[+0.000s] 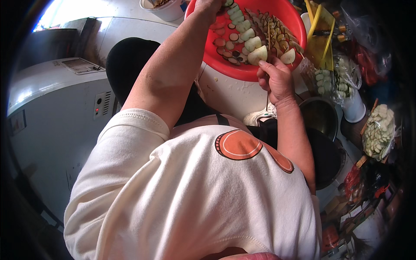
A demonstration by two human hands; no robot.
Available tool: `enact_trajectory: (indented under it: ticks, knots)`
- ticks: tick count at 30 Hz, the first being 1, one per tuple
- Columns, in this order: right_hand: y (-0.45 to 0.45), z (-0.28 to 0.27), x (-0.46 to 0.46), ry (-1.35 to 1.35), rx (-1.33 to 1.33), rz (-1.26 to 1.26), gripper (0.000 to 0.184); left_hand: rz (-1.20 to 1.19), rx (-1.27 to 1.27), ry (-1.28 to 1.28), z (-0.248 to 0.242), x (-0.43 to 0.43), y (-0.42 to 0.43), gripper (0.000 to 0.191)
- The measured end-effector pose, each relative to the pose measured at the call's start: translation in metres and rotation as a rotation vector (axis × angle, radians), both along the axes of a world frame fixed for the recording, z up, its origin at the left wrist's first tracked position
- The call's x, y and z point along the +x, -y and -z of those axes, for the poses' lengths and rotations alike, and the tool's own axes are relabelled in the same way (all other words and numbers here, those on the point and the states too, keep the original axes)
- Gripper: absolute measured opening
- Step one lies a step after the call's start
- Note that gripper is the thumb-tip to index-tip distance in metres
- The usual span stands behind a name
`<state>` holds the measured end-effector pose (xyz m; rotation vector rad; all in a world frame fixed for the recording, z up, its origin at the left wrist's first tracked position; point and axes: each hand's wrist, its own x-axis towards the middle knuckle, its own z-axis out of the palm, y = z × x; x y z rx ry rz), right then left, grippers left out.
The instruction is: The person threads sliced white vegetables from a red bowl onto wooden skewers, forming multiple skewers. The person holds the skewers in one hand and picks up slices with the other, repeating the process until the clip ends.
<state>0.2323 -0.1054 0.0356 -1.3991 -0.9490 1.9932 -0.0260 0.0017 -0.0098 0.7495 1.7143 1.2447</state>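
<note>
A red plastic basin (252, 75) holds many thin vegetable slices, some pale and some dark-edged, several of them threaded on sticks. My left hand (209, 6) reaches to the top edge of the picture, at the far end of a row of pale green slices (248, 34); its fingers are largely cut off. At the near end of that row, my right hand (276, 78) has its thumb against a large pale slice (257, 55). A thin wooden skewer (267, 101) runs through the curled fingers of this hand and points up over the basin.
At the right are a yellow plastic rack (320, 35), bagged skewered slices (345, 76), a white container (354, 107), a metal bowl (320, 118) and another bag of slices (379, 131). A white appliance (61, 110) stands at the left. A white tub (167, 10) is beyond.
</note>
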Motion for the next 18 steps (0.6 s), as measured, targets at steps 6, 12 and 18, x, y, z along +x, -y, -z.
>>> enact_trajectory:
  ticks: [6, 12, 18]
  knots:
    - [0.000, 0.000, -0.001, 0.016, -0.001, 0.006, 0.008, -0.074, 0.026, 0.122, -0.016, 0.012, 0.005, 0.007]
    - [0.001, 0.000, -0.001, -0.022, 0.003, 0.008, 0.007, -0.127, 0.078, 0.167, -0.003, 0.008, 0.002, 0.007]
    - [-0.001, 0.000, 0.000, -0.027, 0.023, 0.037, 0.007, 0.101, -0.083, -0.285, 0.002, -0.007, 0.005, 0.009]
